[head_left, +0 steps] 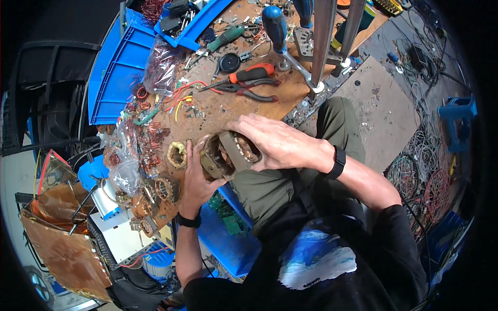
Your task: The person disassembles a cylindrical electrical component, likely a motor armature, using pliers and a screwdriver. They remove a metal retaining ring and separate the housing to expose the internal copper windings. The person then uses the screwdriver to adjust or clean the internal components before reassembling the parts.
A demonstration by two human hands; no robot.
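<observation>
Now both hands are grasping one metal motor part (234, 151), held above the near edge of the tabletop (294, 98): the left hand (195, 179) at its left side, the right hand (288, 145) around its right end. It is probably heavy and stiff, maybe slippery if greasy. The copper windings (247, 148) inside could be more fragile, so better to hold the outer metal walls.

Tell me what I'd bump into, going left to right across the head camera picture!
Brown box → yellowish ring → held metal part → right-wrist black band → tangled cables.
</observation>
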